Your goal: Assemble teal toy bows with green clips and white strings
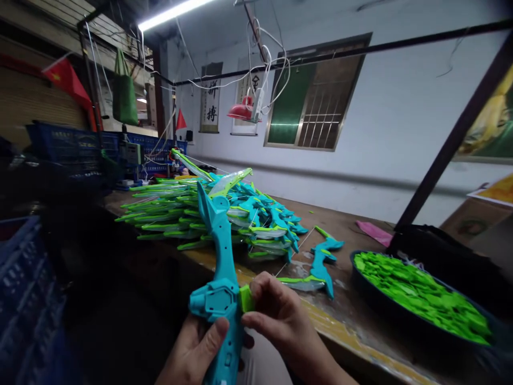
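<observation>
My left hand (pixel 200 342) is closed around the lower part of a teal plastic toy bow body (pixel 225 256), held upright in front of the table edge. It has a hexagonal recess at its middle and a pointed upper end. Between the thumb and fingers of my right hand (pixel 276 313) is a small lime green plastic piece (pixel 246 298), against the right side of the bow body beside the recess. Whether the piece is seated in the body, I cannot tell. The bow body's lower end runs out of view.
Toy bows (pixel 180 214) with green limbs are heaped on the table (pixel 344 342). A single bow (pixel 320 262) lies nearer its edge. On the right, a dark basin (pixel 360 283) holds many green pieces (pixel 420 294) beside a black bag (pixel 436 251). Blue crates (pixel 24 289) stand left.
</observation>
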{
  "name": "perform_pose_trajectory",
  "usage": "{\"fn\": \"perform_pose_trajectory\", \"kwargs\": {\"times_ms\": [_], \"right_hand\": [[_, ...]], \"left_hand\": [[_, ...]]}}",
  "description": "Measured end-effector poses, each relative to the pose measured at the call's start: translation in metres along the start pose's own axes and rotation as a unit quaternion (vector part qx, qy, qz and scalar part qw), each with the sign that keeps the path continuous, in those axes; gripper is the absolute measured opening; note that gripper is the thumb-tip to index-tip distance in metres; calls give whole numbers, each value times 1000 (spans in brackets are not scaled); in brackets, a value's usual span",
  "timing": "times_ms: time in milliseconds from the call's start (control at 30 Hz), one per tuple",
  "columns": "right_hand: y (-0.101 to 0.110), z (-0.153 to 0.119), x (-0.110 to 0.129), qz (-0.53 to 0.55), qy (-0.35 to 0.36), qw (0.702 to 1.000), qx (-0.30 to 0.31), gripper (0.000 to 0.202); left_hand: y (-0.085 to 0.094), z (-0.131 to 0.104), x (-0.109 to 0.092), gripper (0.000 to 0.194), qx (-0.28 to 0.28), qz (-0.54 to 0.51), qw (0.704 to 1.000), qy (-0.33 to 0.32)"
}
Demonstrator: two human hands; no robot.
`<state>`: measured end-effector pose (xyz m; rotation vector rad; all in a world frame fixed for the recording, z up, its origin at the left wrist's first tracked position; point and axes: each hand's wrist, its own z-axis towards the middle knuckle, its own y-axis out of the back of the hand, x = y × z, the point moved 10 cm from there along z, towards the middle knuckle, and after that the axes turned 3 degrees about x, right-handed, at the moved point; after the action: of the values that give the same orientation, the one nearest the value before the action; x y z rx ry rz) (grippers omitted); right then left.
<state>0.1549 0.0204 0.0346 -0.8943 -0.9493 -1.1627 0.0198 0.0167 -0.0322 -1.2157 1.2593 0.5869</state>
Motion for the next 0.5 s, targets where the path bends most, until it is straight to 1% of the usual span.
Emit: {"fn": "perform_pose_trajectory", "kwargs": {"times_ms": [67, 133, 167, 200, 267, 367, 433, 500], "right_hand": [[-3, -2, 11, -111, 36, 993, -2, 29], [-3, -3, 22, -217, 65, 974, -3, 21], [-2, -4, 25, -248, 69, 966, -2, 18], [-1, -4, 27, -260, 64, 964, 1, 16], [-2, -5, 29, -238, 40, 970, 12, 12], [-8, -7, 33, -193, 21, 980, 33, 5], [-14, -7, 42, -200, 48, 977, 47, 3], [-20, -7, 52, -230, 90, 968, 53, 8]], "left_hand": [[5, -1, 0, 72, 0, -7, 1000, 5], [7, -2, 2, 73, -2, 4, 1000, 8], [7, -2, 3, 72, 0, 7, 1000, 8], [6, -1, 4, 71, 2, 7, 1000, 7], [5, 0, 5, 67, 4, 12, 1000, -4], [7, 2, 0, 59, -3, 63, 997, -46], [8, 4, -3, 57, -4, 97, 993, -66], [6, 4, -7, 58, -4, 109, 991, -76]]}}
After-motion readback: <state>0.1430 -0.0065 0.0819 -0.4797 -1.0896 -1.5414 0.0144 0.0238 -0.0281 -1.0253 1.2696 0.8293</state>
